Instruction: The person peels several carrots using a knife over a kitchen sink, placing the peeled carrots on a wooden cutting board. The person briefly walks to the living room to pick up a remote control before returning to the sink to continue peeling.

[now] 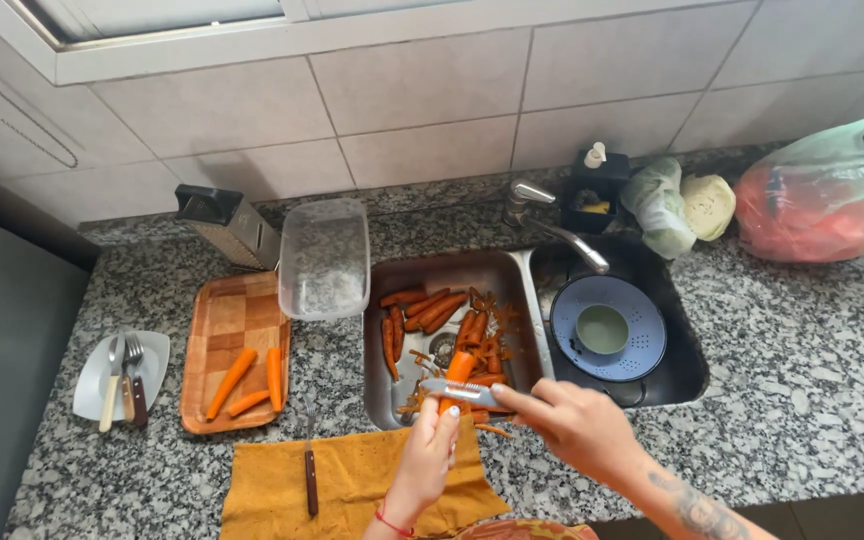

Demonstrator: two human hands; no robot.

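Observation:
My left hand (430,455) holds an orange carrot (459,368) upright over the front edge of the steel sink (380,285). My right hand (572,425) grips a knife (455,389) whose blade lies across that carrot. Several unpeeled carrots (430,308) and orange peelings (487,335) lie in the left basin. Three peeled carrots (252,382) rest on a wooden checkered tray (222,315) to the left.
A mustard cloth (352,485) with a fork (309,462) on it lies at the counter's front edge. A clear plastic container (324,258) and a metal grater (227,225) stand behind the tray. A blue colander (607,328) fills the right basin. Cutlery sits on a white dish (122,375). Bagged produce (822,195) is at the right.

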